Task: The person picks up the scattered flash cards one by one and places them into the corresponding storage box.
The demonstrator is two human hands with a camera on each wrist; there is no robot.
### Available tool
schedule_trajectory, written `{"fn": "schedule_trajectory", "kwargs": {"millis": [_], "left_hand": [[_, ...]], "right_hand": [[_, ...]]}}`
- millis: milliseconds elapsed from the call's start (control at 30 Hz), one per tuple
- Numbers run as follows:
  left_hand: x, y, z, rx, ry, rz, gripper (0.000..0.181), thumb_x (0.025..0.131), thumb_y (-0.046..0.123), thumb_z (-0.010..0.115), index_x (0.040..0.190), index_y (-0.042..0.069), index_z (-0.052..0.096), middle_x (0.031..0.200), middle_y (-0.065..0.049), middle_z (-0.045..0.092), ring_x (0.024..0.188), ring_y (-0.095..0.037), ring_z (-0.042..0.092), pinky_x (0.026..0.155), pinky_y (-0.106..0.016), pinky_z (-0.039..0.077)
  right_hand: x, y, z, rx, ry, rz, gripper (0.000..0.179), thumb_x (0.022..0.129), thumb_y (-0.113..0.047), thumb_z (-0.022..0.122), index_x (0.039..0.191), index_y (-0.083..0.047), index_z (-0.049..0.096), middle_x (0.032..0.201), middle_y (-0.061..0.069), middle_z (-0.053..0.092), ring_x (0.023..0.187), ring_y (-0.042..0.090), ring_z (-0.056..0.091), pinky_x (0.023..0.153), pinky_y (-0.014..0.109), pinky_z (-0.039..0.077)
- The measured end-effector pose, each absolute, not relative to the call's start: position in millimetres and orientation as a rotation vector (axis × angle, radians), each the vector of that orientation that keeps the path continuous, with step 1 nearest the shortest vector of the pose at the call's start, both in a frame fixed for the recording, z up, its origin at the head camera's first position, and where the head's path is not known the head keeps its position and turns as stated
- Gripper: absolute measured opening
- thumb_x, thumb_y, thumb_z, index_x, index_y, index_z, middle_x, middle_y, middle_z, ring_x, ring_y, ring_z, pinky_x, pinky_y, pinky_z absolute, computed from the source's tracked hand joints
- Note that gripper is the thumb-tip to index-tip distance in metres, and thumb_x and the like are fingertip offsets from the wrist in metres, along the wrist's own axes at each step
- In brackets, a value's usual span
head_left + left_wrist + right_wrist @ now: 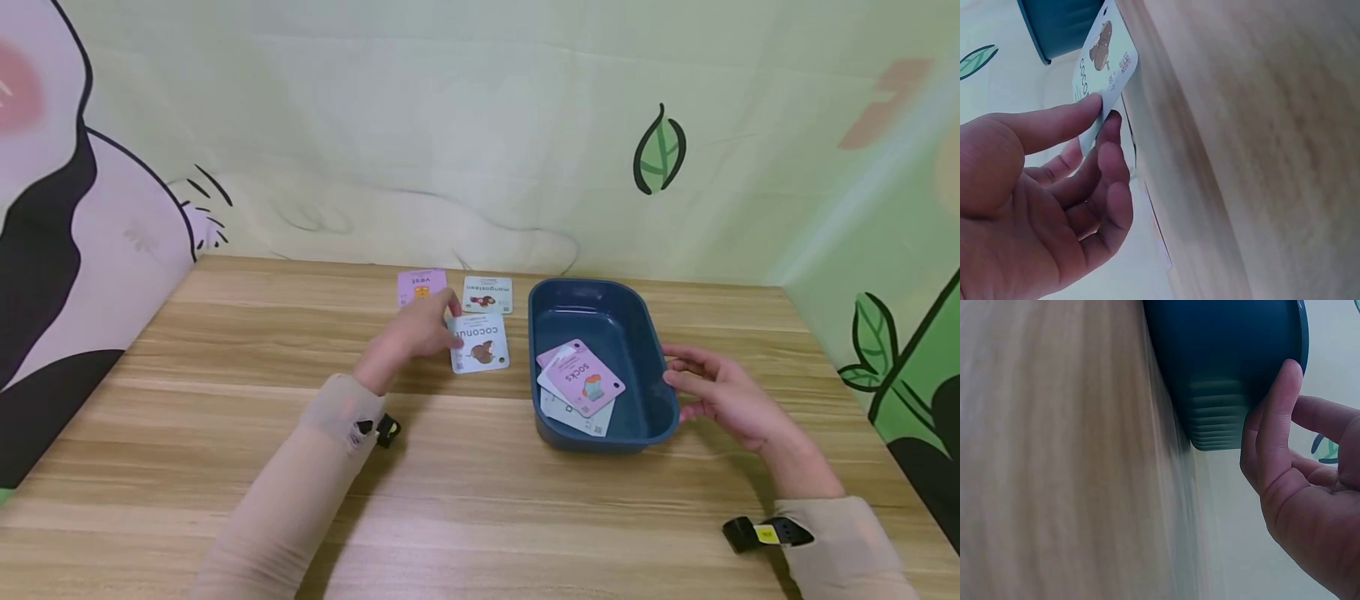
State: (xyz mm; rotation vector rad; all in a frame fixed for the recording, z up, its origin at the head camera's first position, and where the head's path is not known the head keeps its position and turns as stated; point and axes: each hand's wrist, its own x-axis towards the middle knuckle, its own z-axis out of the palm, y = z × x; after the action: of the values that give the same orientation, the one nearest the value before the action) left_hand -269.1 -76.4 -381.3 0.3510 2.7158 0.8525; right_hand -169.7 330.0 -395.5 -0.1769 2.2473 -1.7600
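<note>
My left hand (pixel 412 333) pinches the edge of a coconut card (pixel 482 343) between thumb and fingers. In the left wrist view this card (pixel 1105 53) tilts up off the table. Just behind it lie a mangosteen card (pixel 487 295) and a purple vest card (pixel 420 285), the latter partly covered by the hand. A dark blue bin (pixel 607 437) stands to the right, with a pink socks card (pixel 583 382) on top of several others inside. At the bin's right side, my right hand (pixel 727 396) touches the outer wall near the rim with extended fingers.
The wooden table (pixel 465 517) runs back to a pale printed cloth (pixel 420 125) with cartoon figures and leaves. A strapped wrist camera (pixel 386 429) sits on the left sleeve, another wrist camera (pixel 742 535) on the right.
</note>
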Motion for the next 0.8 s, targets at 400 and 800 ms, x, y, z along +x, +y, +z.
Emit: {"fn": "schedule_trajectory", "kwargs": {"millis": [400,800], "left_hand": [[-268,-85,-375,0.433,2.737,1.064,0.028,0.093,0.007,0.072,0.116,0.007,0.057,0.103,-0.017,0.07,0.091,-0.028,0.066,0.077,-0.039,0.052],[-258,-83,-358,0.402,2.788,1.253,0.027,0.098,0.008,0.065,0.122,0.003,0.054,0.097,-0.016,0.069,0.085,-0.027,0.064,0.067,-0.034,0.05]], "right_hand": [[-170,330,-396,-0.186,2.252,-1.756,0.057,0.107,-0.012,0.056,0.151,0.013,0.032,0.118,0.012,0.054,0.092,0.016,0.062,0.067,0.033,0.059],[-170,330,-396,-0.189,2.252,-1.755,0.057,0.107,-0.013,0.056,0.151,0.013,0.032,0.117,0.014,0.053,0.091,0.016,0.062,0.067,0.033,0.059]]}}
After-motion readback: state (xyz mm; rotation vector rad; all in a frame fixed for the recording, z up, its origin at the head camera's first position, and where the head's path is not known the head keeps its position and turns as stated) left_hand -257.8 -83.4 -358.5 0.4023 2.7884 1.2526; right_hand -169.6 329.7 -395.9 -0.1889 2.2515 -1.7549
